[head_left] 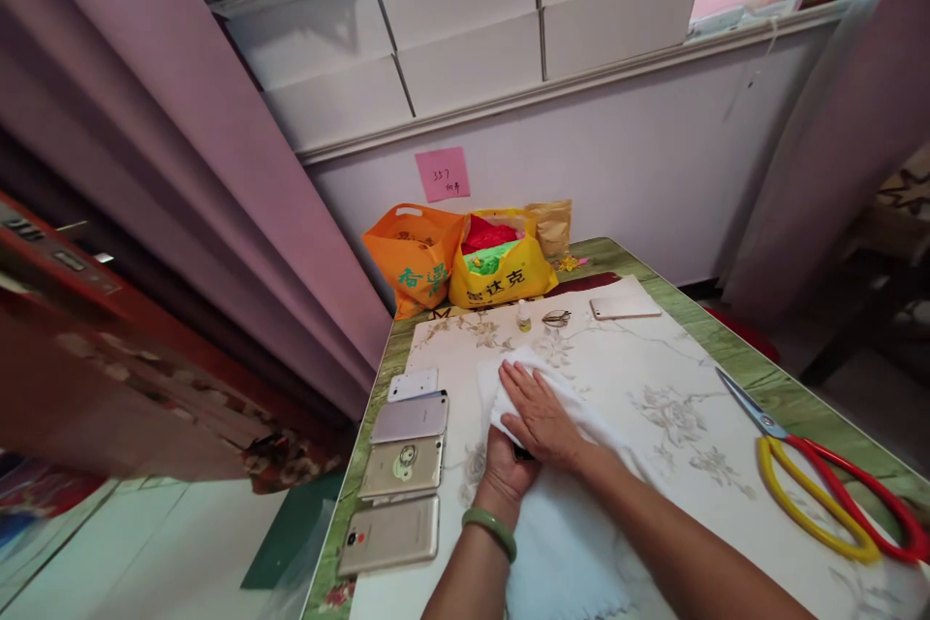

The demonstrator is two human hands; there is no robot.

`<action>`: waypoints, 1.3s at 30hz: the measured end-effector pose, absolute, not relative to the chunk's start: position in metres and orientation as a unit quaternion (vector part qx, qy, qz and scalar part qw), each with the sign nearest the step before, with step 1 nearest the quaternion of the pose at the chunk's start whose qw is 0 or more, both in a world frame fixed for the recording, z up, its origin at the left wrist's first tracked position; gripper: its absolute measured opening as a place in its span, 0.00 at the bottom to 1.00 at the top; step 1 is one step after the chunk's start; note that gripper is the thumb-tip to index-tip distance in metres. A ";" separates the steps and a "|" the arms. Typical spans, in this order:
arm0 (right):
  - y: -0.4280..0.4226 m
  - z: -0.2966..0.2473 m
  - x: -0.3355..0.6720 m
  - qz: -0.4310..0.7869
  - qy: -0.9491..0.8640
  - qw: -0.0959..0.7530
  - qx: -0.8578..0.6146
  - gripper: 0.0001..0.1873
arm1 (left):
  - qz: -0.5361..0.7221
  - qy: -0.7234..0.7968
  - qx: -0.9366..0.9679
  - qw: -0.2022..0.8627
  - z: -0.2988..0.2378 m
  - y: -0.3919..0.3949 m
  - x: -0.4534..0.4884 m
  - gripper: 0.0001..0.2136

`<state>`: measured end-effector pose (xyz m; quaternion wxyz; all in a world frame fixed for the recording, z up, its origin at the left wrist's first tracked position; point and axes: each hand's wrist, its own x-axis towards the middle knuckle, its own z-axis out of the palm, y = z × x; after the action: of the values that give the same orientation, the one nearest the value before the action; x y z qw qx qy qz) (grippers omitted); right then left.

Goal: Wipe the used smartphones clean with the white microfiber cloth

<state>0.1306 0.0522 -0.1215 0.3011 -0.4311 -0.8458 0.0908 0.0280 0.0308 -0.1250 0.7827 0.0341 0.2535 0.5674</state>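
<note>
My right hand point(536, 415) lies flat, fingers stretched out, pressing a white cloth point(559, 523) down on the table. Under it my left hand point(507, 471), with a green bangle point(490, 530) on the wrist, holds a dark object point(521, 453) that is mostly hidden beneath the cloth and the right hand; it looks like a phone. The left fingers are covered, so their grip does not show. A column of several phones point(408, 465) lies face down just left of my hands.
Large scissors point(821, 475) with red and yellow handles lie at the right. Another phone point(625, 307), a small bottle point(523, 316) and a ring-like item point(556, 318) sit at the far side. Orange point(414, 266) and yellow bags point(501, 276) stand against the wall. A floral sheet point(675, 397) covers the green table.
</note>
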 end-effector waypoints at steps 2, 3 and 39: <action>0.060 -0.122 0.130 0.095 -0.826 0.286 -0.476 0.35 | 0.542 0.247 0.037 0.802 -0.119 0.032 0.032 0.19; 0.064 -0.123 0.131 0.101 -0.814 0.278 -0.499 0.36 | 0.529 0.244 0.037 0.812 -0.116 0.032 0.034 0.20; 0.042 -0.107 0.186 0.578 -0.235 0.665 -0.412 0.30 | 0.566 0.216 0.107 0.789 -0.104 0.017 0.033 0.23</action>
<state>0.1862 0.0419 -0.1065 0.6647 -0.4115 -0.2349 0.5775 0.0330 0.0174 -0.1039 0.7885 0.1069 0.2157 0.5660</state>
